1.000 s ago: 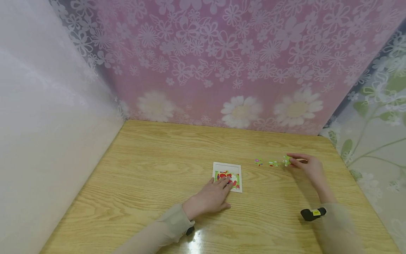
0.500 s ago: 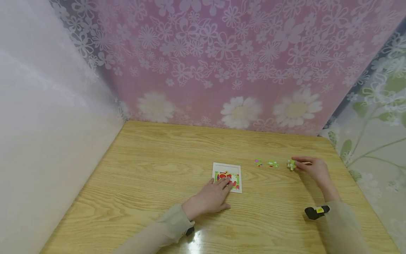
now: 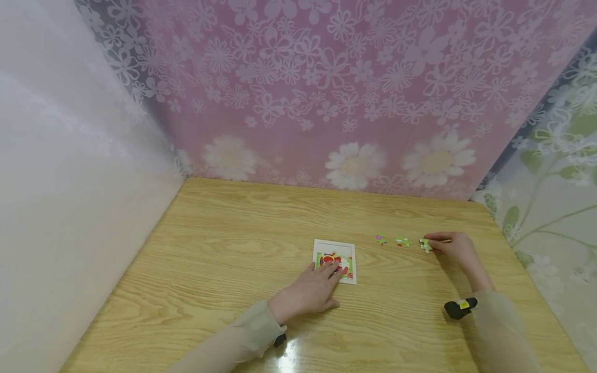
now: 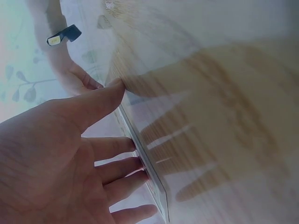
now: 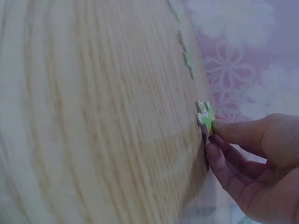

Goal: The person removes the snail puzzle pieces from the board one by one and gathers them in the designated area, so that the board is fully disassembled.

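My left hand lies with outstretched fingers on a small white-framed jigsaw board. The board's lower part shows a red, green and white picture, partly hidden under the fingers, while its upper part is bare. In the left wrist view the fingertips press along the board's edge. To the right, my right hand pinches a green and white puzzle piece between thumb and fingers. The right wrist view shows this piece tilted, close to the table surface.
Two loose puzzle pieces lie in a row between the board and my right hand: one with a pink flower, the other green and white. The wood-grain table meets a flowered pink backdrop at its far edge.
The puzzle piece in my right hand has turned and shifted, first right and toward me, then slightly back left. The left hand stays on the board.
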`<action>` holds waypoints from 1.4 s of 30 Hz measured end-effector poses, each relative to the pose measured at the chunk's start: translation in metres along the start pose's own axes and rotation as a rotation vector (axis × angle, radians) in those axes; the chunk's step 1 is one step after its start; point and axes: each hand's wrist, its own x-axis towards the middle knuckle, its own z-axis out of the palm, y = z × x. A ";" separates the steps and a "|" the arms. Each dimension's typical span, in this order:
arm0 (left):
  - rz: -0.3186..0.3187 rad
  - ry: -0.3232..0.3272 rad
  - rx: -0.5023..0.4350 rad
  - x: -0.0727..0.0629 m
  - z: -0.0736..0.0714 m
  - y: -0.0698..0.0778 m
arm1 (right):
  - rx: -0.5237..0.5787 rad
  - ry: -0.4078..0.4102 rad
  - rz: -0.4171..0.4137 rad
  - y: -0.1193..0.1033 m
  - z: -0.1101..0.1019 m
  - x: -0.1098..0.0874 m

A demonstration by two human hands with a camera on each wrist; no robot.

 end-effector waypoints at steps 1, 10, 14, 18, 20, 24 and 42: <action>0.001 0.002 0.002 0.000 0.000 0.000 | -0.015 0.004 -0.001 0.000 0.000 0.000; 0.001 0.007 -0.011 0.001 0.002 -0.001 | -0.034 0.015 -0.004 -0.003 0.002 -0.001; 0.004 0.003 -0.017 0.001 0.002 -0.003 | -0.036 0.005 -0.006 -0.002 0.003 0.001; 0.009 0.008 -0.014 0.000 0.000 -0.004 | -0.038 0.005 -0.003 0.000 0.004 0.003; 0.011 0.012 -0.010 -0.001 -0.001 -0.003 | -0.040 0.019 -0.009 0.001 0.005 0.003; 0.010 0.017 -0.005 -0.002 -0.003 -0.003 | -0.035 0.067 -0.036 0.003 0.006 0.002; 0.019 0.067 -0.114 0.003 0.007 -0.009 | 0.037 0.154 -0.151 -0.038 0.022 -0.012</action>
